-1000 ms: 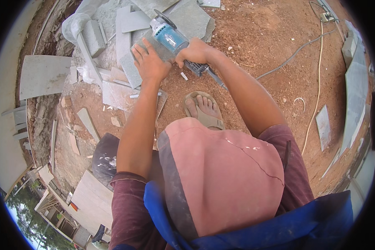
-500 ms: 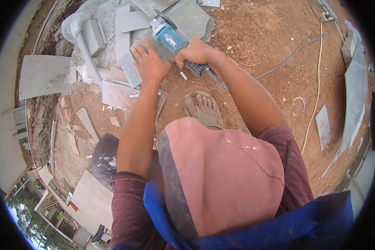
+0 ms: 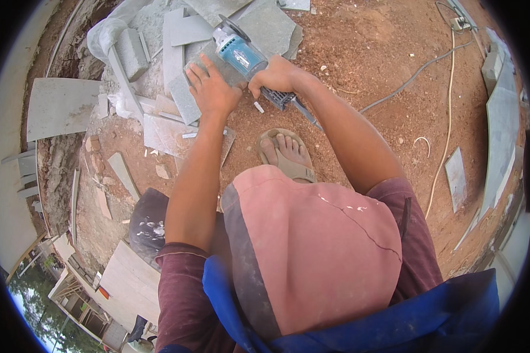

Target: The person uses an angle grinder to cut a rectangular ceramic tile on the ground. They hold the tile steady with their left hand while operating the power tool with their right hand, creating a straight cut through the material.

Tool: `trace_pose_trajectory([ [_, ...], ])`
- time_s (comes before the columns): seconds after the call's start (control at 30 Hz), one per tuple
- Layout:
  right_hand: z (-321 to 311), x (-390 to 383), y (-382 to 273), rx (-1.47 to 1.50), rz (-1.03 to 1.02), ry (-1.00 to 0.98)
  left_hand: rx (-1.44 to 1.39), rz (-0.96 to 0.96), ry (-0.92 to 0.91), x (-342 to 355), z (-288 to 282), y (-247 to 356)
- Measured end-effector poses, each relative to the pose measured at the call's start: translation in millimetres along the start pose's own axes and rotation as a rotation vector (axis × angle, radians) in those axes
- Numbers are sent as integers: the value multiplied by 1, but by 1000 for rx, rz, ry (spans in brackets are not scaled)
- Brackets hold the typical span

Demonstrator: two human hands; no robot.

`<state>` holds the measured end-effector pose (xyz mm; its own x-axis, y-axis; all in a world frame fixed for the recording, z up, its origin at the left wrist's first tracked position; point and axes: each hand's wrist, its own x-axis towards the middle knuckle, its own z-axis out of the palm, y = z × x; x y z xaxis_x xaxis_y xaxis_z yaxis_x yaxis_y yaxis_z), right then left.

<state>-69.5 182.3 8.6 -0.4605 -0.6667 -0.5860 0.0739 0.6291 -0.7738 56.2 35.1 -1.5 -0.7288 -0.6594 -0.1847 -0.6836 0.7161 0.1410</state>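
Note:
An angle grinder (image 3: 241,56) with a teal body and a dark disc guard lies over grey stone tiles, its head pointing up and left. My right hand (image 3: 275,76) is wrapped round its rear body. Beside the grinder, my left hand (image 3: 211,88) lies with fingers spread on a grey tile (image 3: 184,97), holding it down flat. Whether the disc touches the tile is hidden by the guard. A small white offcut (image 3: 259,107) lies on the dirt below the grinder.
More grey slabs (image 3: 268,26) and a pale block (image 3: 132,54) lie ahead. The grinder's cord (image 3: 406,85) runs right towards a socket box (image 3: 460,23). A pale cable (image 3: 451,117) crosses the dirt. Large sheets (image 3: 500,129) lean at far right. My sandalled foot (image 3: 285,154) stands close by.
Almost nothing differs. The grinder and both hands stay in nearly the same place.

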Motion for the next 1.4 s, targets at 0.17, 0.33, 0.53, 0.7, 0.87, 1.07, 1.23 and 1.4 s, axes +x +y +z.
trace_pose_trajectory([
  [0.17,1,7,3,24,0,-23,-28,23,-6,0,1,-1],
  [0.33,2,7,5,21,4,-2,-11,22,-4,-1,0,0],
  [0.53,0,1,2,24,-3,3,-22,18,-10,-2,-4,2],
  [0.7,0,-3,0,28,7,13,-38,0,-31,-1,-4,2],
  [0.87,1,-2,1,31,-1,8,-38,15,-2,-2,-3,2],
  [1.07,1,10,15,7,2,37,-14,13,-19,-1,-2,5],
  [1.23,0,0,5,29,-10,11,-35,-7,-7,-3,-3,2],
  [1.4,-1,3,13,82,-16,-12,-65,-11,-28,-3,-5,5],
])
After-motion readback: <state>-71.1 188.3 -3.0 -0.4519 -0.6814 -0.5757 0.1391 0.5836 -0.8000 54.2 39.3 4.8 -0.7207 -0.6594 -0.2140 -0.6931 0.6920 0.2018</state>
